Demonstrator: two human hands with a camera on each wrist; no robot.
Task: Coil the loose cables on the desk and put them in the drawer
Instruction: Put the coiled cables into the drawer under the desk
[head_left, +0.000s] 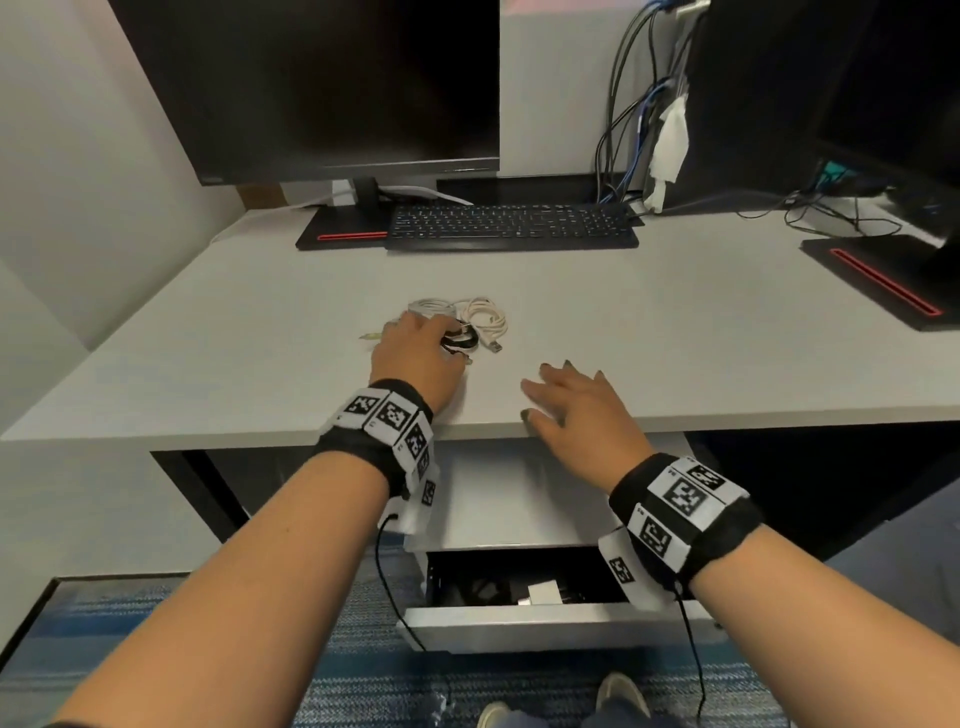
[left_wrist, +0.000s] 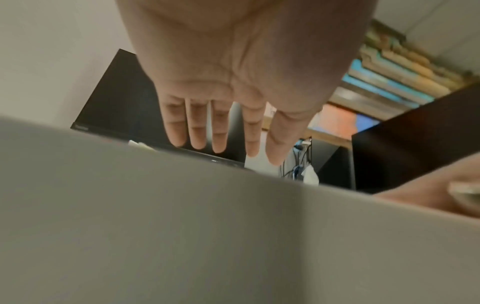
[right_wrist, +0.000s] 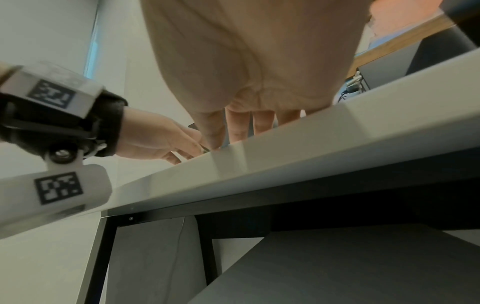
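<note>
On the desk (head_left: 649, 322) lies a small cluster of coiled cables, a little toward the front edge and left of centre: a white coil (head_left: 432, 306) at the back left, a cream USB cable (head_left: 485, 319) coiled just beside it on the right with its metal plug pointing toward the front, and a black cable (head_left: 462, 340) coiled at the near side of the two. The left hand (head_left: 415, 353) reaches over this cluster from the front, its fingers draped over the white coil and the black cable; in the head view they seem to bend down onto the cables, while the left wrist view shows the fingers (left_wrist: 198, 123) extended and close together, so whether this grip has closed on anything cannot be told. The right hand (head_left: 576, 410) hovers over the front edge of the desk, well to the right of the cables and touching none of them, its grip apart with the fingers spread and straight. Below the desk edge the drawer (head_left: 545, 626) stands pulled open under the right wrist, with dark items and a white block (head_left: 543, 592) inside.
</note>
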